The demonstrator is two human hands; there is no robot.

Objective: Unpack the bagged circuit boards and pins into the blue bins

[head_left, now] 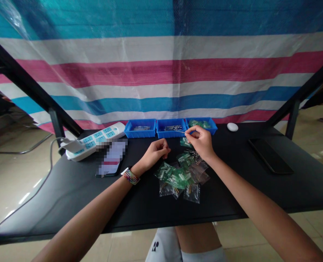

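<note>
My right hand (pixel 201 142) pinches a thin metal pin (pixel 181 132) between thumb and fingertips, near the front rim of the middle blue bin (pixel 161 135), which holds a heap of similar pins (pixel 173 128). My left hand (pixel 157 151) rests over the black table with its fingers curled closed; whatever may be inside them is hidden. Between and below my hands lies a pile of small green bags (pixel 177 176) with pale pieces in them. Clear bags (pixel 192 193) with brass-coloured pieces lie at its near edge. Some loose pins (pixel 195 154) show beside my right wrist.
A left blue bin (pixel 141 134) and a right blue bin (pixel 212 130) flank the middle one. A power strip (pixel 101 140) and a lit phone (pixel 113 158) lie to the left. On the right are a white oval object (pixel 232 127) and a dark phone (pixel 270 155).
</note>
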